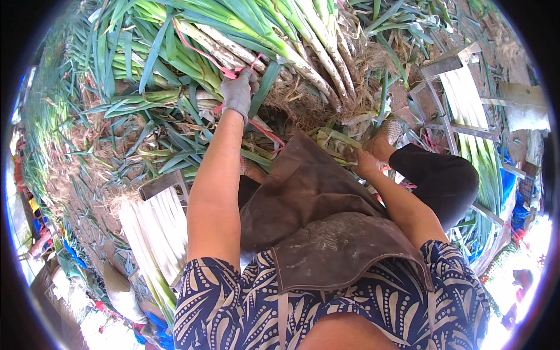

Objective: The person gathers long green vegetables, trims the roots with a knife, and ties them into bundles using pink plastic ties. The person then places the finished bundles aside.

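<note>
My left hand (237,91), in a grey glove, is closed on a pink plastic tie (229,73) at the edge of a large bundle of leeks (302,52). The leeks have muddy white stalks and tangled roots, and lie in front of me with their green leaves to the upper left. My bare right hand (365,163) is down beside my right foot, its fingers around the end of what looks like a pale green stalk or leaf (341,139). Its fingertips are partly hidden.
Cleaned leeks lie in a metal rack (455,128) at the right and in another holder (162,188) at the left. Loose leaves and roots litter the soil (105,188). My knees and a brown apron (315,175) are close below the hands.
</note>
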Available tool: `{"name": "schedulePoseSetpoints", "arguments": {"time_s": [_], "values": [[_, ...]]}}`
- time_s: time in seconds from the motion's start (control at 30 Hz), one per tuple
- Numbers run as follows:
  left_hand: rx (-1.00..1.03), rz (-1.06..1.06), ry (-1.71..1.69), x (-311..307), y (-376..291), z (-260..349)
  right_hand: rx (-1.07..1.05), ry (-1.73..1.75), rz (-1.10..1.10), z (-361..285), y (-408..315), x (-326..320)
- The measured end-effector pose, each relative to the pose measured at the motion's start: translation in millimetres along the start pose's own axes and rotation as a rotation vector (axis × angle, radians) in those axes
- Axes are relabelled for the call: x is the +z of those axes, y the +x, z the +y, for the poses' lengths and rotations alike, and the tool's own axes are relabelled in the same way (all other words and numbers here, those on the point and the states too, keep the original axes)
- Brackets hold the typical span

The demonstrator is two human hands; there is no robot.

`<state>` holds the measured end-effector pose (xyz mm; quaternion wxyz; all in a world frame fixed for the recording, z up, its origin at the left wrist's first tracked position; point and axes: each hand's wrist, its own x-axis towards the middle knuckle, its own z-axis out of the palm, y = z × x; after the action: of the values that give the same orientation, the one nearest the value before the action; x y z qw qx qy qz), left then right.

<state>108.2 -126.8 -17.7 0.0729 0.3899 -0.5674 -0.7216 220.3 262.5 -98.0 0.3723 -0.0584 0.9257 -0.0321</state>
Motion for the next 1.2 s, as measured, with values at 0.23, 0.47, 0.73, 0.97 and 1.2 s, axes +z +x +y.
{"name": "schedulePoseSetpoints", "arguments": {"time_s": [0.23, 0.47, 0.73, 0.97, 1.2], "values": [[-0.003, 0.05, -0.156, -2.2, 8.2, -1.7, -0.299, 0.019, -0.102, 1.3, -26.9, -69.9], [-0.007, 0.169, -0.006, -15.3, 18.8, -5.4, -0.252, 0.137, -0.1, 49.7, -121.5, -198.7], [-0.101, -0.088, 0.086, -8.8, -6.0, -12.4, -0.285, 0.386, 0.021, 28.3, -154.9, -217.8], [-0.201, -0.323, 0.056, -36.1, 11.4, 31.5, -0.302, 0.402, 0.011, 1.3, -151.4, -202.9], [-0.164, -0.321, 0.068, -35.6, 15.2, 39.4, -0.215, 0.568, 0.015, -8.0, -112.9, -154.8]]}}
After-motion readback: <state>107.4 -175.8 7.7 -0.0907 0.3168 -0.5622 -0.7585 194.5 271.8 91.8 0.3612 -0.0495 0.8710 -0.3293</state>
